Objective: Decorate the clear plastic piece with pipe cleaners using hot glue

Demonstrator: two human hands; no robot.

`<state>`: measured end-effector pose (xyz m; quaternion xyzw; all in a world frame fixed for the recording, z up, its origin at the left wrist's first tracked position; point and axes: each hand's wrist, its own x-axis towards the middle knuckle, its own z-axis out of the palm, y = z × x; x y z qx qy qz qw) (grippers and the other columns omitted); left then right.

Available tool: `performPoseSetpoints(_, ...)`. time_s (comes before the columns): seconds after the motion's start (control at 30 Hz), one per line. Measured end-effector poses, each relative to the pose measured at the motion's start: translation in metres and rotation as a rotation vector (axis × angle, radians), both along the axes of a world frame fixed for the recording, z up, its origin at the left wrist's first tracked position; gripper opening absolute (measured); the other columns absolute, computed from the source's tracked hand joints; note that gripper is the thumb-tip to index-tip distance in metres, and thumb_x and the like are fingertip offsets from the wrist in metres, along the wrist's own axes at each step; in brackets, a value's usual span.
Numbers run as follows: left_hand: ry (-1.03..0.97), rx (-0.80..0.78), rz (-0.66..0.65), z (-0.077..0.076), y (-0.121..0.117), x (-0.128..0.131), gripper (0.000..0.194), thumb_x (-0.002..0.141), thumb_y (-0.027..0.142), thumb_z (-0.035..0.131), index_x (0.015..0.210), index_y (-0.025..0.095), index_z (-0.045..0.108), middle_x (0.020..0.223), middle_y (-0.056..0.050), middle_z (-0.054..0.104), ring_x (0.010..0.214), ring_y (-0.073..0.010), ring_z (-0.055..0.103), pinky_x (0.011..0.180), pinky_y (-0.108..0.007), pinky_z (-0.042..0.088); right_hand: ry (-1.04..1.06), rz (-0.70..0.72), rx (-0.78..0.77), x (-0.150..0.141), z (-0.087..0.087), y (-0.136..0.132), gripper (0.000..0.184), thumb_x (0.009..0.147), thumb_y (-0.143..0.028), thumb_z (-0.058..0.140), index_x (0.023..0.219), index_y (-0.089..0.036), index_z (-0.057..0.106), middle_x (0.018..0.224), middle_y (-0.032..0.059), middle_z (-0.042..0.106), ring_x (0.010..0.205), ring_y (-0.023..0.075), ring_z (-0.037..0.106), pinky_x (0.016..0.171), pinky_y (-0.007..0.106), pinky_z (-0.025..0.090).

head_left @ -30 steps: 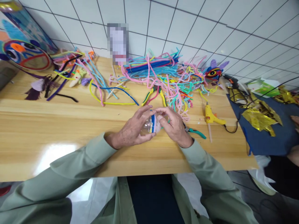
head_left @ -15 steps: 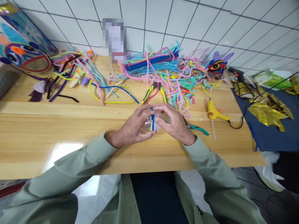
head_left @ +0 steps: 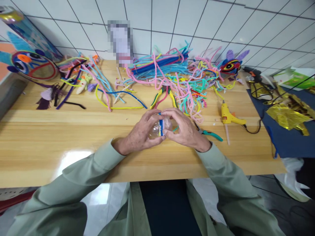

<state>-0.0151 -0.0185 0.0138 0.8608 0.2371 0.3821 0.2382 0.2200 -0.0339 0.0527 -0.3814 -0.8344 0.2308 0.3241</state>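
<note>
Between my hands is a small clear, rounded plastic piece [head_left: 154, 131] with a blue and pale band [head_left: 161, 127] around its middle. My left hand [head_left: 145, 131] is wrapped around its left side, thumb below and fingers above. My right hand [head_left: 183, 129] grips the right side, with fingertips at the upper edge and thumb on the band. Just beyond my fingers lie yellow-and-green handled pliers [head_left: 175, 100]. Teal-handled pliers [head_left: 212, 134] rest to the right of my right hand, their tip partly hidden.
A pile of pipe cleaners [head_left: 159, 67] runs along the tiled wall. On the right lie a yellow glue gun [head_left: 228, 115] and gold foil [head_left: 287, 116]. Decorated fish-like faces stand at the left [head_left: 31, 65] and back right [head_left: 230, 65]. Loose pipe cleaners [head_left: 123, 106] lie left of centre.
My right fingers and thumb have shifted slightly to the right, uncovering more of the clear piece's right side. My left hand keeps its grip. The camera view has turned a little.
</note>
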Motion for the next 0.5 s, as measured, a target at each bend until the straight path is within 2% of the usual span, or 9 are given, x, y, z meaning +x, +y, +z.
performPoseSetpoints(0.27, -0.033, 0.004, 0.0, -0.0016, 0.0002, 0.0006, 0.064, 0.097, 0.035, 0.075, 0.154, 0.03, 0.045, 0.149, -0.017, 0.055, 0.147, -0.0364, 0.052, 0.12, -0.063, 0.051, -0.037, -0.016, 0.06, -0.0029, -0.001, -0.0001, 0.048, 0.091, -0.024, 0.071, 0.137, -0.027, 0.057, 0.138, 0.0136, 0.07, 0.132, 0.0343, 0.066, 0.111, 0.056, 0.056)
performPoseSetpoints(0.4, -0.009, 0.015, 0.007, -0.0024, -0.0016, -0.0002, 0.068, 0.099, 0.036, 0.074, 0.157, 0.031, 0.039, 0.152, -0.017, 0.053, 0.149, -0.036, 0.051, 0.119, -0.064, 0.052, -0.043, -0.009, 0.063, -0.0023, -0.0014, 0.0004, 0.049, 0.092, -0.025, 0.071, 0.139, -0.027, 0.056, 0.139, 0.0145, 0.07, 0.133, 0.0346, 0.066, 0.112, 0.057, 0.055)
performPoseSetpoints(0.5, 0.034, 0.036, 0.031, -0.0032, -0.0032, -0.0005, 0.059, 0.1, 0.036, 0.072, 0.152, 0.03, 0.044, 0.157, -0.019, 0.048, 0.153, -0.0375, 0.048, 0.12, -0.065, 0.052, -0.034, 0.0, 0.07, -0.0021, -0.0012, 0.0005, 0.048, 0.093, -0.023, 0.07, 0.138, -0.026, 0.057, 0.138, 0.015, 0.07, 0.133, 0.0338, 0.066, 0.112, 0.055, 0.055)
